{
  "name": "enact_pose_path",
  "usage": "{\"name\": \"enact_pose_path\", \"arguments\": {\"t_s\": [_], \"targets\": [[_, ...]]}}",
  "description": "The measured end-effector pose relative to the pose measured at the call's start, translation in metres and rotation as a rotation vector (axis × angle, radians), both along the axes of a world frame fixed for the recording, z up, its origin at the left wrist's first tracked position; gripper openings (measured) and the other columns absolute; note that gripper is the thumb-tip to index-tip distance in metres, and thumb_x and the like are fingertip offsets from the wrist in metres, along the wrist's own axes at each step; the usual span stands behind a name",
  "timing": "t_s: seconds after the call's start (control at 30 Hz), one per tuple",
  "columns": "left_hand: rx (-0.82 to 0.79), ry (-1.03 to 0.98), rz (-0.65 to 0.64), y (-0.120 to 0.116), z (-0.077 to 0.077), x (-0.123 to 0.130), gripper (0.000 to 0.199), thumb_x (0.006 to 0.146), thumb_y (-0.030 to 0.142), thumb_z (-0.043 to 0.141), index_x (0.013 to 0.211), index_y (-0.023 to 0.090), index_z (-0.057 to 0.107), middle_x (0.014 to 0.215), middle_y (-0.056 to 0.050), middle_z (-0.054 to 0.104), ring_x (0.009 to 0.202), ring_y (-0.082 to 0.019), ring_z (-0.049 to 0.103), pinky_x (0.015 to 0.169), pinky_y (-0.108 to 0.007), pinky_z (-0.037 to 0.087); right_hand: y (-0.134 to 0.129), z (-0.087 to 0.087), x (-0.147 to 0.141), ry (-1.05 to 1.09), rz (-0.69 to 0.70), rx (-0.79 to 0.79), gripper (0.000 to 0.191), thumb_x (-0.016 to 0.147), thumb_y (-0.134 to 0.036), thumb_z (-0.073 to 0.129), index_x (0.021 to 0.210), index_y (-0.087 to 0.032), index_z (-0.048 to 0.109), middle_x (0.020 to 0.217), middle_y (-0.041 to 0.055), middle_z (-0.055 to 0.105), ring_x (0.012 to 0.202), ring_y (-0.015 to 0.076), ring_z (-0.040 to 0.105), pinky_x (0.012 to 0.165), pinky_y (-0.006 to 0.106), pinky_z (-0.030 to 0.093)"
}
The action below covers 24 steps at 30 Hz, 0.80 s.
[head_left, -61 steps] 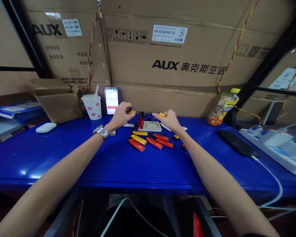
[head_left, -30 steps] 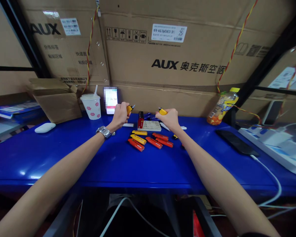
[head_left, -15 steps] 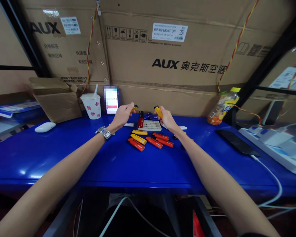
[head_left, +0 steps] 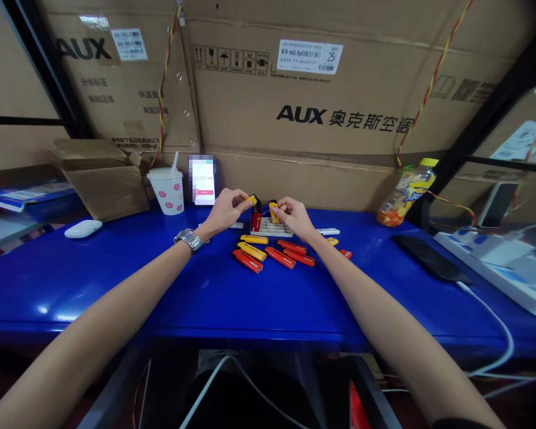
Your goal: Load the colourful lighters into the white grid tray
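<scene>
On the far side of the blue counter point(head_left: 196, 310), the left hand point(head_left: 226, 208) and right hand point(head_left: 298, 218), apart, are at a white compartmented tray point(head_left: 271, 233), each pinching a yellow lighter point(head_left: 273, 213); loose red lighters point(head_left: 280, 258) lie nearer.

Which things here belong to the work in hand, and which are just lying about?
Seems part of it:
yellow lighter in left hand
second yellow lighter in right hand
white compartment tray
lighter row in tray
loose red lighters
loose yellow lighters

Likely just lying about:
paper cup
drink bottle
dark phone
white case
brown bag
power strip
</scene>
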<state>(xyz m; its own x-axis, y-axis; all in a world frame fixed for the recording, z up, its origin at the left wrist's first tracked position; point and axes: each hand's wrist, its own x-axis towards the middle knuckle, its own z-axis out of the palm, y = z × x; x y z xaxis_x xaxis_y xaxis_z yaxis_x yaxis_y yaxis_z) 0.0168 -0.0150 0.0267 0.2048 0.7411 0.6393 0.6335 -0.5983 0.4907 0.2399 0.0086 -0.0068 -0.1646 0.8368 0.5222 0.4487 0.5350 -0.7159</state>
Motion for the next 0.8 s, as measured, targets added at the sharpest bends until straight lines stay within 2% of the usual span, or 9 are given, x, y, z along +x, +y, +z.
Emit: {"name": "enact_pose_path", "arguments": {"t_s": [0.1, 0.2, 0.43, 0.8], "targets": [[-0.036, -0.02, -0.009, -0.003, 0.002, 0.001, 0.015, 0.084, 0.033, 0.06, 0.084, 0.019, 0.064, 0.066, -0.002, 0.059, 0.064, -0.016, 0.05, 0.06, -0.028, 0.038, 0.007, -0.005, -0.004, 0.008, 0.029, -0.034, 0.024, 0.078, -0.042, 0.058, 0.085, -0.02, 0.053, 0.063, -0.0016, 0.059, 0.058, 0.0143, 0.055, 0.06, 0.028, 0.043], [-0.056, -0.058, -0.042, -0.006, 0.004, 0.003, 0.012, 0.084, 0.031, 0.06, 0.083, 0.019, 0.063, 0.065, -0.001, 0.06, 0.061, -0.014, 0.05, 0.058, -0.027, 0.038, 0.011, -0.007, -0.007, -0.022, 0.023, -0.032, 0.019, 0.079, -0.036, 0.057, 0.089, -0.02, 0.053, 0.07, 0.0016, 0.066, 0.063, 0.0164, 0.06, 0.065, 0.03, 0.045], [-0.036, -0.087, -0.044, -0.012, 0.007, 0.008, 0.013, 0.085, 0.03, 0.059, 0.081, 0.018, 0.06, 0.067, -0.002, 0.061, 0.063, -0.014, 0.051, 0.06, -0.027, 0.04, 0.002, 0.005, -0.013, -0.117, 0.04, 0.02, 0.013, 0.083, -0.032, 0.054, 0.082, -0.02, 0.051, 0.073, 0.0045, 0.069, 0.068, 0.0174, 0.063, 0.069, 0.029, 0.043], [-0.026, -0.187, -0.098, -0.013, 0.008, 0.012, 0.013, 0.084, 0.029, 0.06, 0.081, 0.017, 0.059, 0.069, -0.003, 0.064, 0.062, -0.013, 0.055, 0.058, -0.026, 0.042, -0.001, 0.006, -0.018, -0.195, -0.022, 0.065, 0.013, 0.089, -0.029, 0.047, 0.096, -0.021, 0.054, 0.078, 0.0046, 0.068, 0.072, 0.0193, 0.062, 0.07, 0.031, 0.045]]}}
